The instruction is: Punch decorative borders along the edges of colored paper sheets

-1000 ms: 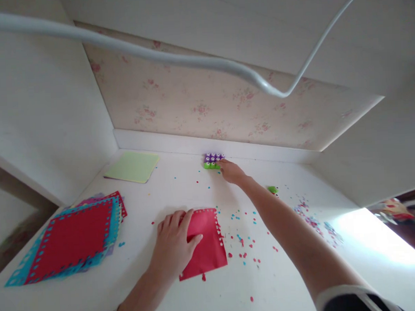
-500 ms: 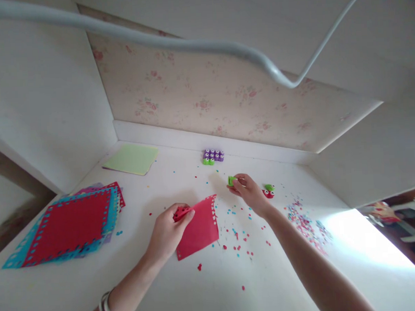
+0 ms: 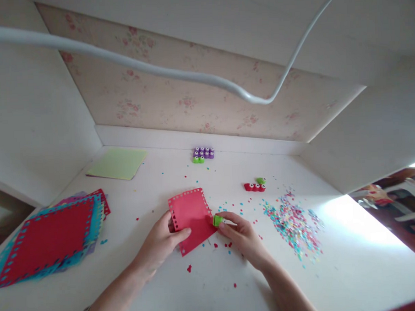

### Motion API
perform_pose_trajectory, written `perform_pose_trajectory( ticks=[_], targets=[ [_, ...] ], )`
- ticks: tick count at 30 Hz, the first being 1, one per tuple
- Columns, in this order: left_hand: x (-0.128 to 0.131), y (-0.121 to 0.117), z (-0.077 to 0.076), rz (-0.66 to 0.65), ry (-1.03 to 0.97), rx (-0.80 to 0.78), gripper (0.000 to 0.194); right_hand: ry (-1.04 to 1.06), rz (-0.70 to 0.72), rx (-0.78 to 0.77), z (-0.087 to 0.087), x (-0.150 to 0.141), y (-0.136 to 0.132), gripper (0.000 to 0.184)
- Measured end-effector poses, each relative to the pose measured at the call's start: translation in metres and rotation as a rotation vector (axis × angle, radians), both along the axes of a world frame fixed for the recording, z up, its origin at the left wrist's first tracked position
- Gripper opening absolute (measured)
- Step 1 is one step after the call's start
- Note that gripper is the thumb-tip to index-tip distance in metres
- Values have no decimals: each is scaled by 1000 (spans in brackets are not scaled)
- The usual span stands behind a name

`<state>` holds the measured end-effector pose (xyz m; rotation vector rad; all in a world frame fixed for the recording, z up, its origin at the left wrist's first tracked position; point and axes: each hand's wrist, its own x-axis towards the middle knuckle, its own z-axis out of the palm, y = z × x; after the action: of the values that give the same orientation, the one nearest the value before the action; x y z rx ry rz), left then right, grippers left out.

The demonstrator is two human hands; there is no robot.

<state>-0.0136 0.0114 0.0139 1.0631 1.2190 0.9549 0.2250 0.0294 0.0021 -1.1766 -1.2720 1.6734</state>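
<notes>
One green punch (image 3: pixel 217 220) sits pinched in the right hand's (image 3: pixel 241 237) fingertips, at the red sheet's (image 3: pixel 192 215) edge.

Paper stack (image 3: pixel 53 235) left of sheet (image 3: pixel 192 213), punch cluster (image 3: pixel 203 154) behind sheet, confetti pile (image 3: pixel 296 220) right, on table (image 3: pixel 158 295)

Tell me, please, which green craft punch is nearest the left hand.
The green craft punch in the right hand, at the red sheet; the green pair by the purple punches and green single behind the red row are unheld.
</notes>
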Motion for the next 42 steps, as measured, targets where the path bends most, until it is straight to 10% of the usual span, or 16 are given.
perform_pose_trajectory(
  ticks=[8,16,42],
  targets=[
    [17,-4,-8,17,394,189,26,-3,25,4,11,3,-2,37],
    [10,-7,1,106,153,41,34,-69,-111,59,5,10,0,38],
    [6,-10,1,-10,434,213,23,-184,29,245,3,14,3,27]
  ],
)
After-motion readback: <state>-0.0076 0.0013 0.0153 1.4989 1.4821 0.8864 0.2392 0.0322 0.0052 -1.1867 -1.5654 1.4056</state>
